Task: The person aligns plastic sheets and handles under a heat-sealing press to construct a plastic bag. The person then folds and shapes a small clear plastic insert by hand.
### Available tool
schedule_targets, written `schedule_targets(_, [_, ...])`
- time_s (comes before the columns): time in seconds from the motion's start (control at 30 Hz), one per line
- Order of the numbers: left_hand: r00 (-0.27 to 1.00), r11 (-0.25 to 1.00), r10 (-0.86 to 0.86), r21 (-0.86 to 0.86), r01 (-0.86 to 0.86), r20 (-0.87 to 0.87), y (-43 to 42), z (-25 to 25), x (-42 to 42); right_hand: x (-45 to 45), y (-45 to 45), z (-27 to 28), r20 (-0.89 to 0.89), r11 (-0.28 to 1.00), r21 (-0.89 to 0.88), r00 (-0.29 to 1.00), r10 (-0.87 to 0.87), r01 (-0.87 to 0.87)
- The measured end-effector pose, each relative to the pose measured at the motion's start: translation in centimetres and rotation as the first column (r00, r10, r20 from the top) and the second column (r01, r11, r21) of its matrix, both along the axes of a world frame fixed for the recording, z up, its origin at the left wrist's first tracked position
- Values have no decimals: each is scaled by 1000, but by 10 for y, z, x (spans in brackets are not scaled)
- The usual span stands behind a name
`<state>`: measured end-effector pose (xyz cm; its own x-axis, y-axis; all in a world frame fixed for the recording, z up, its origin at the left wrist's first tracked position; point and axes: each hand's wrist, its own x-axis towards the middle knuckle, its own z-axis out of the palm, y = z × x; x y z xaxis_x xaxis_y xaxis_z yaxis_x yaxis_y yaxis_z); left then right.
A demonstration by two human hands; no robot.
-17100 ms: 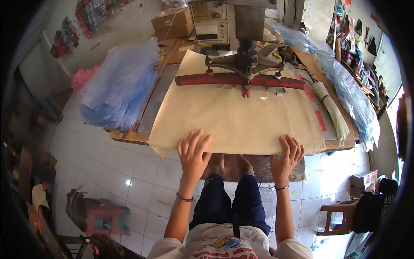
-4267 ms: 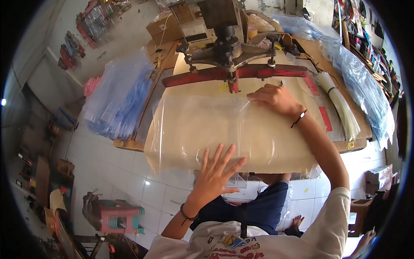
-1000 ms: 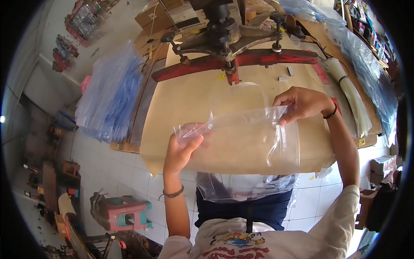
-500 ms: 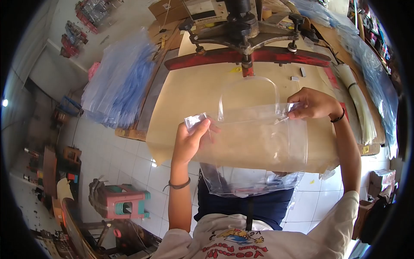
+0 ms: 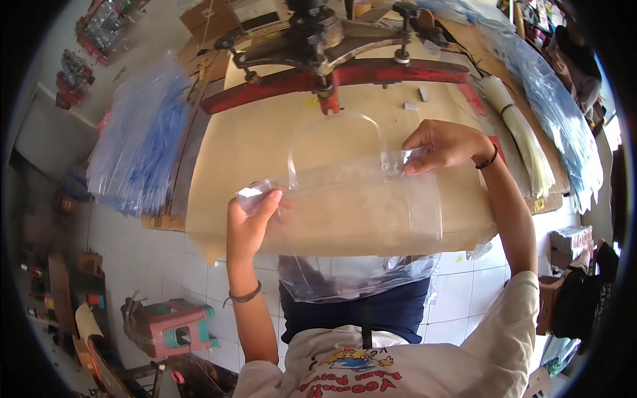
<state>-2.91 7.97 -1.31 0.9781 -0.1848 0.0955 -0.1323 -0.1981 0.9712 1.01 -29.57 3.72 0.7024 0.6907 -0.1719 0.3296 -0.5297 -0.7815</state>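
Note:
Stretched between my two hands is a clear plastic bag (image 5: 352, 205) with a looped clear handle (image 5: 340, 117) along its far edge. My left hand (image 5: 251, 215) pinches the bag's left corner, thumb on top. At the right corner, my right hand (image 5: 448, 144) grips the film between thumb and fingers. The lower part of the bag hangs past the table's near edge, in front of my lap. Beneath it lies a tan sheet (image 5: 225, 152) covering the table. Just beyond the handle stands a press with a red bar (image 5: 265, 91).
Stacked bluish plastic sheets (image 5: 136, 142) hang over the table's left side. A bundle of pale strips (image 5: 521, 132) and more blue film (image 5: 554, 106) lie at right. Two small metal pieces (image 5: 423, 94) rest near the press. A pink and green stool (image 5: 176, 325) stands on the floor.
The view has shifted, so the table, press and hands appear further left. Both hands keep their hold on the bag's corners, and the bag stays stretched between them.

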Motion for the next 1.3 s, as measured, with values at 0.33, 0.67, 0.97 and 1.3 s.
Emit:
schedule_targets(0.33, [1000, 998, -9, -64, 9, 4, -1, -2, 3, -1, 1, 2, -63, 1000, -6, 998, 22, -22])
schedule_targets(0.67, [996, 995, -67, -72, 63, -53, 5, 1, 4, -2, 3, 4, -130, 996, -83, 991, -26, 15])
schedule_targets(0.97, [995, 995, -93, -24, 94, 32, 6, -11, 6, 2, -1, -4, -199, 997, 72, 979, 46, -32])
schedule_targets(1.3, [990, 996, -56, 79, 46, 133, -2, -7, 0, -6, 16, 5, -131, 998, -5, 989, 66, -67])
